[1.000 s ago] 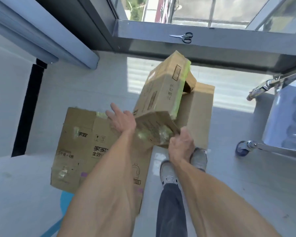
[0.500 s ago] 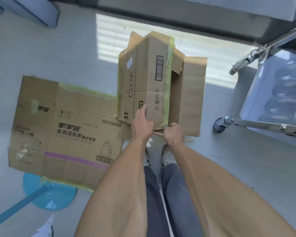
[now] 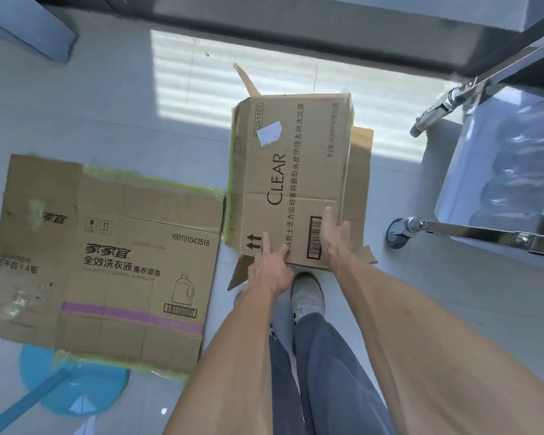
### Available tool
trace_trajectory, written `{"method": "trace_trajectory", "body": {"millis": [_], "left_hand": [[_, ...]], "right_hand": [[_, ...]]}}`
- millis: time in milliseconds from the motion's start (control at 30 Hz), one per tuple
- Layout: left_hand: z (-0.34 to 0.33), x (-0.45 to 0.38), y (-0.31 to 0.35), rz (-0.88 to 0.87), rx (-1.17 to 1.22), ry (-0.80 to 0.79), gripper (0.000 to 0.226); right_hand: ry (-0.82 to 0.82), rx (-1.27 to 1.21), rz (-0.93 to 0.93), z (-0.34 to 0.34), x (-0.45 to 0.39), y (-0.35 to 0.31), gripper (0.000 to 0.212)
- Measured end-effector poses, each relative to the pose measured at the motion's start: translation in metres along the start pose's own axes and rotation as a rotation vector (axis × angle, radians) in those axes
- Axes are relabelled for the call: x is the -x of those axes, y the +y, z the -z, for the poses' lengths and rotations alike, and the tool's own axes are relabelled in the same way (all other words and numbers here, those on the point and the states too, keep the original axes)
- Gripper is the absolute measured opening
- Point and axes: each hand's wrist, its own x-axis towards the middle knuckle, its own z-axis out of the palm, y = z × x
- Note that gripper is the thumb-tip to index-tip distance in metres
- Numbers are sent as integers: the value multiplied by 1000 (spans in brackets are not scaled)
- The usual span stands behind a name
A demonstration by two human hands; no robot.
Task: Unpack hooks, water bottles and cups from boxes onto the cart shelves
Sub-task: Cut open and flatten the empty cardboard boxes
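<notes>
While both hands hold its near edge, the flattened CLEAR box (image 3: 296, 171) lies on the pale tiled floor (image 3: 113, 120), just in front of one grey shoe (image 3: 307, 293). The left hand (image 3: 269, 268) grips the near-left corner, index finger stretched along the cardboard; the right hand (image 3: 333, 237) clasps the near-right edge beside a barcode, fingers laid on top. Printed on the box are "CLEAR", two up-arrows and lines of Chinese text, and a white sticker sits at its far end. To its left, one second flattened box (image 3: 104, 262) shows a detergent-bottle drawing and "100101043516". A blue mop (image 3: 73, 387) lies at that box's near edge. At the floor's right edge stands one steel cart (image 3: 484, 233) on a castor, carrying wrapped water bottles (image 3: 515, 158). Sunlight stripes the floor's far side.
</notes>
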Motion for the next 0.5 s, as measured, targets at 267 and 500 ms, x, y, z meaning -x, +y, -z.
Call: {"method": "trace_trajectory", "body": {"millis": [267,500], "left_hand": [[8,-38,7,-10,-61,165,63],[4,-49,39,-30,-51,118,47]], "right_hand": [[-60,-116,-26,2,-26,-18,79],[9,-74,-61,-5,-39,-32,63]]}}
